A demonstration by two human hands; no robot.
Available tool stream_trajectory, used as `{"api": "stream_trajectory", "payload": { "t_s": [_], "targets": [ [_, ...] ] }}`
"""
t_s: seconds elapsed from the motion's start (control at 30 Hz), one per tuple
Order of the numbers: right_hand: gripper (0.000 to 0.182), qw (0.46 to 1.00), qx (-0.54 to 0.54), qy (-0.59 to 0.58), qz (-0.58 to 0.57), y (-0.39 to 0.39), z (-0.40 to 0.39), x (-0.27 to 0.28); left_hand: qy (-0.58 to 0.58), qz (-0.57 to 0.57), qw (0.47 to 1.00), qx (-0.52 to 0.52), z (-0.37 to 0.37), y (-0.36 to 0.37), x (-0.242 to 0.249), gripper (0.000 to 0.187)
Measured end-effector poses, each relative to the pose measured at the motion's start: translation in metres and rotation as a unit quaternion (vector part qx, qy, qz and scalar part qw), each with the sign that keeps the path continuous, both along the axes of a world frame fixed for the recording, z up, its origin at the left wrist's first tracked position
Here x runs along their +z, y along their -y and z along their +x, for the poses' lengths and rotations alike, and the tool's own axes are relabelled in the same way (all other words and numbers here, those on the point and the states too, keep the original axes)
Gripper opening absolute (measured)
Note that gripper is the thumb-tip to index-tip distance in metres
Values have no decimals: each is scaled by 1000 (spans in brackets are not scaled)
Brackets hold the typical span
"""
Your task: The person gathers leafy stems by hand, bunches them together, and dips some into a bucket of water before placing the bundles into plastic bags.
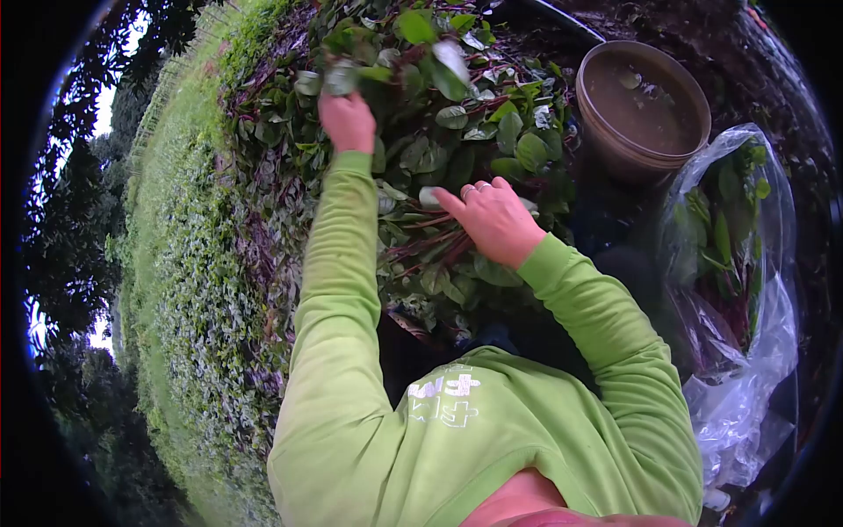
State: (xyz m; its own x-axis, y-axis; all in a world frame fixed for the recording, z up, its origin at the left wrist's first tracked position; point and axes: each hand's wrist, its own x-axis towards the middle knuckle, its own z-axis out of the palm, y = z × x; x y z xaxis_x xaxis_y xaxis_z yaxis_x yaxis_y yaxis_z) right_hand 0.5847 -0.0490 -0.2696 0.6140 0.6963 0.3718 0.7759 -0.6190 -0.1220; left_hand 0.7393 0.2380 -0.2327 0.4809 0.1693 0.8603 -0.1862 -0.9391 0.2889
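My left hand [348, 121] reaches forward into a pile of leafy greens [527, 151], its fingers closed. A leaf [340, 79] at its fingertips is smeared by motion, and the fingertips themselves are hidden. Closer to my body, my right hand [493, 220] is curled with the thumb stretched to the left. It is closed around a bunch of reddish-stemmed greens [443, 241], whose stems fan out to the left under the palm. Rings show on its fingers.
A round bucket of murky water [641, 97] stands at the front right, bits of leaf floating in it. Below it lies a clear plastic bag [768, 351] with leafy greens [724, 228] inside. Low plants and grass [189, 307] cover the slope on the left.
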Motion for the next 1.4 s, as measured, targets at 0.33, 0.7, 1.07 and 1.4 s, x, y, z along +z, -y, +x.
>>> {"api": "stream_trajectory", "payload": {
  "t_s": [0.33, 0.7, 1.07, 1.4],
  "targets": [
    [12, 1000, 4, 7, 19, -3, -1, 12, -112, 271, 955, 48, -13, 66, 31, 61],
    [11, 1000, 16, 6, 13, 4, -1, 6, -431, -188, 867, -162, -1, 45, -24, 37],
    [9, 999, 3, 47, 19, 3, 0, 4, -338, 55, 928, -146, -4, 83, -30, 19],
    [15, 991, -30, 118, 56, -1, 13, -1, -499, -274, 723, -392, -85, 80, -19, 50]
  ]
}}
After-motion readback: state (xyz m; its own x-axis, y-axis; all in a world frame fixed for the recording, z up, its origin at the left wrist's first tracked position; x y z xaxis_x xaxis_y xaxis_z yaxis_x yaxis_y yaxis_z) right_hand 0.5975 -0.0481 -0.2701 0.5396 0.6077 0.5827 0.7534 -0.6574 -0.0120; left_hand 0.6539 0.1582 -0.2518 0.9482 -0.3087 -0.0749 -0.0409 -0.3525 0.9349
